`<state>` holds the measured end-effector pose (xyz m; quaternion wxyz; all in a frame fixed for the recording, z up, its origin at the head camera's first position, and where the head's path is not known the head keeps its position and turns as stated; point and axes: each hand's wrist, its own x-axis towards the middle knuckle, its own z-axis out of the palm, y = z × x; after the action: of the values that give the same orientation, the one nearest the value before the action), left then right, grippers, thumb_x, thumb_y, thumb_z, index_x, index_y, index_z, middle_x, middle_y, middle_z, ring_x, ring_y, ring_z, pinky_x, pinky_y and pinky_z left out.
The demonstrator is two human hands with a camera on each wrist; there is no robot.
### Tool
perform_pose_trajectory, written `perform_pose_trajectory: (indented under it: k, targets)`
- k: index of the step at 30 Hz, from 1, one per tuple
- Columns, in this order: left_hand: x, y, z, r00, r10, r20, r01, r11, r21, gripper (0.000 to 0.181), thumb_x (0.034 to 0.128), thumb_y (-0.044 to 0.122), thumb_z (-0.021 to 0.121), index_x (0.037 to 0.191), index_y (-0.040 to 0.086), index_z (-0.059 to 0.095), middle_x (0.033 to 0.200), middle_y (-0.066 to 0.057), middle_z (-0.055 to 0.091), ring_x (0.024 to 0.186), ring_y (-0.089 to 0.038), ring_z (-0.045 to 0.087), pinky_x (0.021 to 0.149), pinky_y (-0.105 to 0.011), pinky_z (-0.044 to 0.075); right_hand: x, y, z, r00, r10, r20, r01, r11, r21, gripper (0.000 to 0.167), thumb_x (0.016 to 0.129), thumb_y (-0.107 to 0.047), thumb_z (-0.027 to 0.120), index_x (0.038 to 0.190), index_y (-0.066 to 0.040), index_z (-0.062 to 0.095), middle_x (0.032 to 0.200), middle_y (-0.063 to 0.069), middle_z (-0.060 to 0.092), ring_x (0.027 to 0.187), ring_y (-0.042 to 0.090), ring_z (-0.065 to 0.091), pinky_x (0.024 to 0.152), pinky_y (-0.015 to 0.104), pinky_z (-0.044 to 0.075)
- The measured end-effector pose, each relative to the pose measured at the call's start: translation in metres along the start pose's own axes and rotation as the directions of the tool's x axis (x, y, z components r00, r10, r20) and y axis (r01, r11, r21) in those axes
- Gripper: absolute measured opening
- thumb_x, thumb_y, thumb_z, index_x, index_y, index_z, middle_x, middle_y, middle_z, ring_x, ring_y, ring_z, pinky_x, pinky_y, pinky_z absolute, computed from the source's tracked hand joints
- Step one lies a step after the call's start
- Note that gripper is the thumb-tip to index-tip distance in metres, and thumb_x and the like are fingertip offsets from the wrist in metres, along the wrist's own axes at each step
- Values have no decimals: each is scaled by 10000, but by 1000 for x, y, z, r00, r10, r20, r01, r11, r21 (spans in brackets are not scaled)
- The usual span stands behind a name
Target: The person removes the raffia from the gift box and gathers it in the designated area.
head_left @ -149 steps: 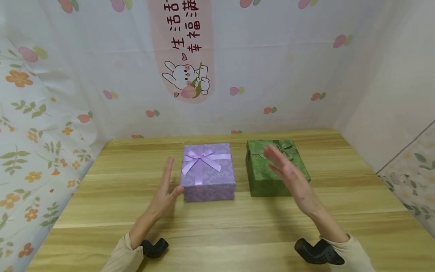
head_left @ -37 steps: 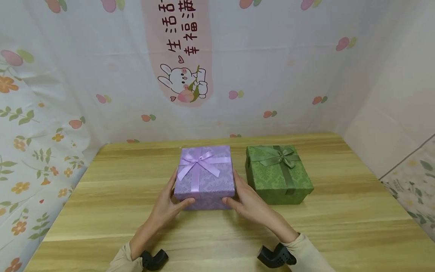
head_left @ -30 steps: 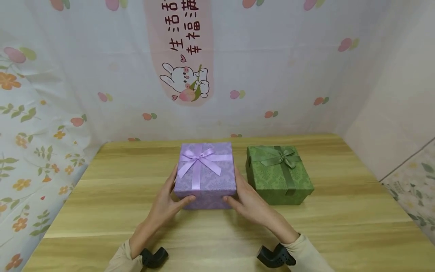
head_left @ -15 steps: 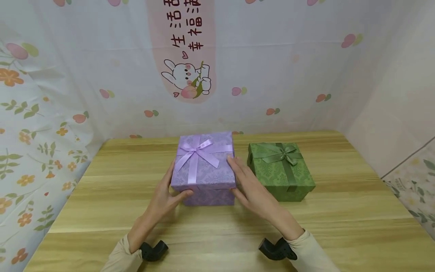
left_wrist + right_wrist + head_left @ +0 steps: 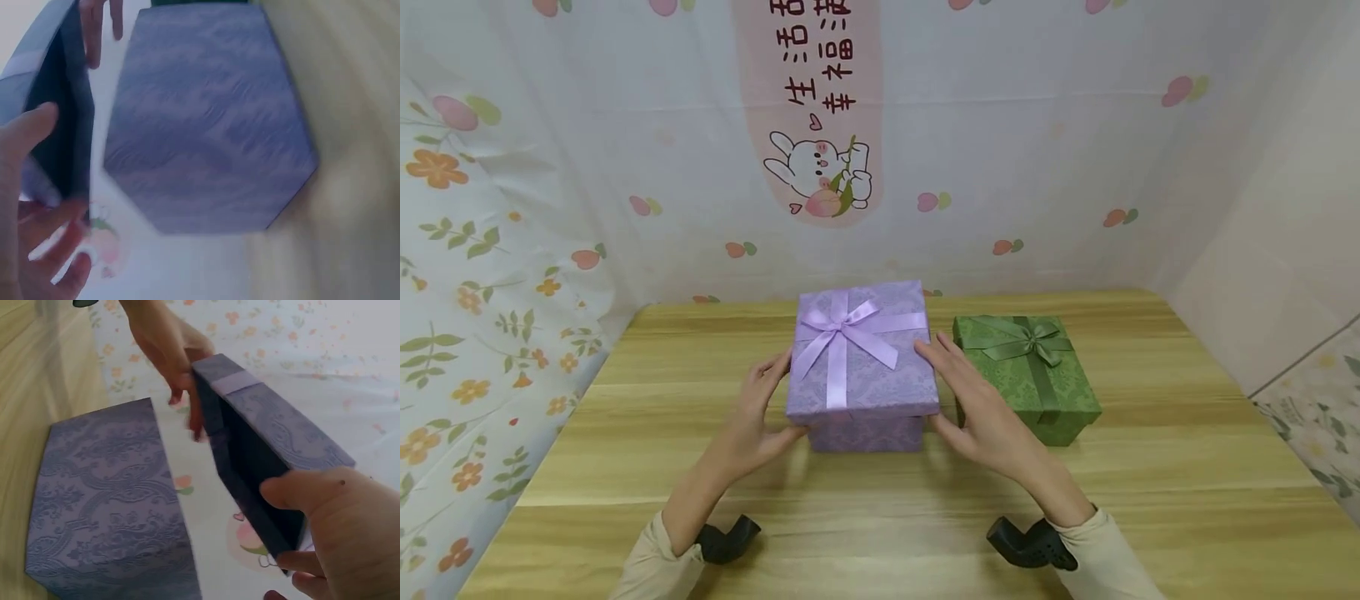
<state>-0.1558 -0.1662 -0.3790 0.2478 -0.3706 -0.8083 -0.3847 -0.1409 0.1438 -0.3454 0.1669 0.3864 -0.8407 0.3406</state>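
A purple gift box lid [image 5: 880, 379] with a lilac ribbon bow is held above its patterned purple box base [image 5: 867, 435]. My left hand [image 5: 752, 421] grips the lid's left side, its thumb at the front corner. On the opposite side my right hand [image 5: 988, 421] grips the lid too, thumb low at the rim. Both wrist views show a gap between lid and base; the lid's dark hollow underside [image 5: 259, 472] shows in the right wrist view. The inside of the base is hidden in every view.
Just right of my right hand stands a green gift box [image 5: 1067, 387] with a green bow, its lid on. Both boxes are on a wood-grain table [image 5: 880, 517]. A printed white cloth [image 5: 1037, 150] hangs behind the table.
My hands reached the purple box from apart and gripped its sides. Over the last second they have raised the lid off the base, which stays on the table. The green box has not moved.
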Motion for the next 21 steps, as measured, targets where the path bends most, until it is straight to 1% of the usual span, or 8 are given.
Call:
perform_pose_trajectory:
  k: [2,4,8,11,15,17,19,21]
  targets:
    - [4,2,-7,999,49,4,-49,996,73,945,567,-48,834,1357,-112,319,1092,-202,561,1020,-334,553,890,-381,443,0,0,-1,1000,-10,1,10,1000,5,785,788,-30,649,1472,-100,272,1493,93,283,1369,350,182,1013,542,291]
    - [9,4,-13,996,94,10,-94,983,158,909,583,-13,820,1331,-106,311,982,-164,599,890,-287,598,804,-385,483,-1,0,-1,1000,-12,3,12,1000,8,774,798,-75,659,1472,-109,280,1493,84,287,1365,356,189,1013,547,286]
    - [15,8,-21,979,192,68,-204,932,300,873,578,12,818,1337,-30,388,908,-106,610,747,-233,564,651,-391,469,-2,1,-1,1000,7,4,-7,1000,22,763,808,-110,665,1472,-131,290,1493,72,290,1370,336,190,1006,559,291]
    - [17,12,-22,955,276,111,-298,887,354,870,528,-4,868,1312,54,496,954,-110,573,759,-224,553,625,-365,472,-3,2,-1,1000,24,7,-24,999,40,781,786,-81,663,1471,-141,293,1495,83,282,1372,322,192,968,564,342]
    - [21,14,-18,915,394,92,-393,811,433,822,509,40,892,1262,101,569,1103,-173,554,853,-280,534,685,-396,454,-3,5,-5,999,36,-1,-36,998,49,806,756,-51,658,1469,-153,295,1495,88,279,1371,313,200,922,543,387]
    - [22,16,-15,894,440,84,-426,777,463,803,503,44,885,1247,95,586,1178,-171,566,892,-301,547,733,-415,455,-4,5,-7,999,39,-5,-39,998,49,798,760,-48,652,1467,-152,297,1491,92,286,1367,320,210,820,481,451]
    - [22,17,-12,878,469,93,-454,757,471,789,510,48,869,1247,77,590,1229,-148,573,907,-297,573,760,-402,476,-4,5,-9,999,47,-5,-47,998,46,788,770,-61,646,1469,-154,293,1489,91,290,1363,322,220,759,422,457]
    - [20,18,-10,869,485,102,-473,750,463,730,557,39,826,1247,50,588,1253,-127,573,904,-278,597,755,-373,499,-5,5,-10,998,55,0,-55,997,48,779,774,-55,637,1467,-154,296,1484,94,300,1352,335,242,767,420,458]
